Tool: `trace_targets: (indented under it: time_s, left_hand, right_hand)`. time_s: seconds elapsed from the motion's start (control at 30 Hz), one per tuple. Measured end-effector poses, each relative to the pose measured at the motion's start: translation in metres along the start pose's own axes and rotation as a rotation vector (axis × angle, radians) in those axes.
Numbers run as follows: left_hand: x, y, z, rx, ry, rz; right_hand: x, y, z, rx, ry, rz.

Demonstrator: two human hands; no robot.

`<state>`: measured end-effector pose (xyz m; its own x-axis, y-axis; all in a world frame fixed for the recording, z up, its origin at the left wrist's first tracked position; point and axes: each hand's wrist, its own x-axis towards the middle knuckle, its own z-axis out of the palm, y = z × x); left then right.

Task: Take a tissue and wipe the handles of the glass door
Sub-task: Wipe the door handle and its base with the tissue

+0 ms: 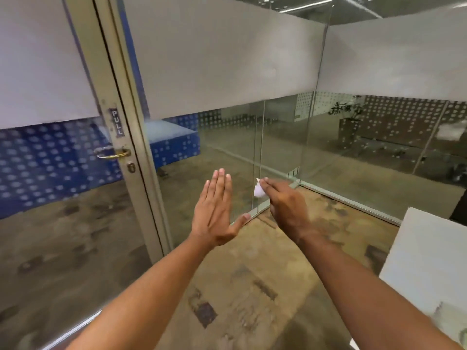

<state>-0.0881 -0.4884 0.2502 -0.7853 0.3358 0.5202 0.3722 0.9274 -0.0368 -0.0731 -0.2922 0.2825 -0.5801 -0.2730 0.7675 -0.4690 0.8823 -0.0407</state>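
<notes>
Two hands are up near the door (50, 173). Left hand (214, 213) is flat and spread; right hand (285, 205) pinches a small, crumpled white tissue (259, 191). Its handle (111, 152) looks gold and curved.

An office interior is shown. The space is divided by full-height glass partitions (278, 137) banded with frosted film (227, 59) and printed dot patterns. At the left of the frame a metal-framed glass door (63, 188) is fitted with a lever handle (111, 152), a keyhole and a "PULL" plate (116, 121). Patterned carpet (252, 286) is laid throughout, and a potted plant (347, 109) is seen behind the glass at upper right.
</notes>
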Motion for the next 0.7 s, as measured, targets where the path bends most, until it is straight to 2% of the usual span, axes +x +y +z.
trace_targets:
  time_s: [0.37, 0.7]
  left_hand:
    - [-0.057, -0.157, -0.030, 0.124, -0.022, -0.222]
    - [-0.063, -0.262, -0.007, 0.236, -0.033, -0.402]
  right_hand:
    - [0.073, -0.136, 0.096, 0.187, -0.054, -0.134]
    - [0.138, -0.185, 0.202, 0.366, -0.066, -0.224]
